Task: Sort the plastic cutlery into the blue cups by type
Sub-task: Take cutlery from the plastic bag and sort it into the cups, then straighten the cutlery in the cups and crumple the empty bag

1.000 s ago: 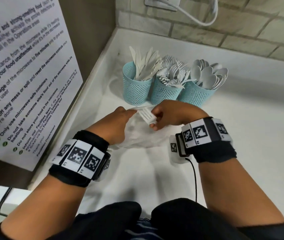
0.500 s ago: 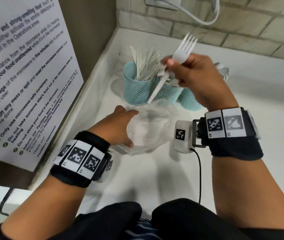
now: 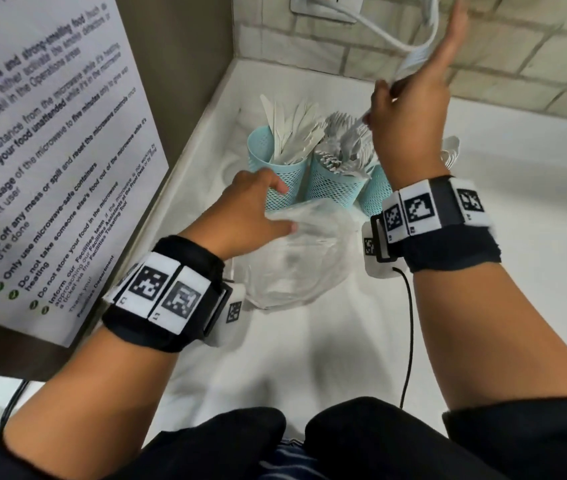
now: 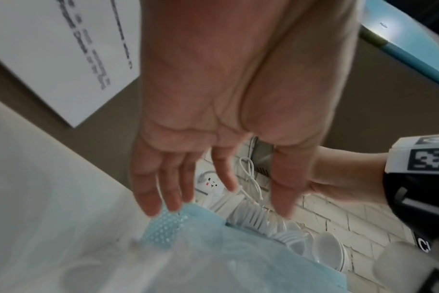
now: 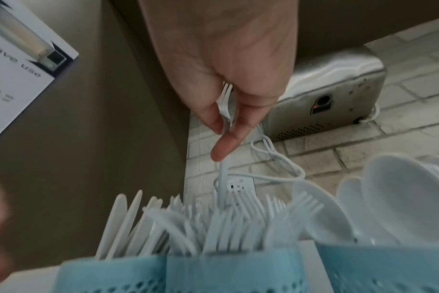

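Three blue mesh cups stand in the counter's back corner: the left cup (image 3: pixel 280 181) holds knives, the middle cup (image 3: pixel 332 188) forks, and the right cup (image 3: pixel 374 199), half hidden by my wrist, spoons. My right hand (image 3: pixel 410 74) is raised over the middle cup and pinches a white plastic fork (image 5: pixel 224 111) between thumb and fingers, its handle pointing down among the forks (image 5: pixel 228 222). My left hand (image 3: pixel 280 209) hovers with straight, spread fingers (image 4: pixel 168 198) over a crumpled clear plastic bag (image 3: pixel 296 265) just in front of the left cup (image 4: pixel 168 224).
The white counter (image 3: pixel 517 271) ends at a brick wall behind and a brown panel with a printed notice (image 3: pixel 50 150) on the left. A wall socket (image 3: pixel 327 5) with a white cable hangs above the cups. A metal wall unit (image 5: pixel 333 95) sits higher up.
My right hand drew a fork out of the bag, lifted it and carried it over the middle cup. My left hand's fingers have straightened over the bag.
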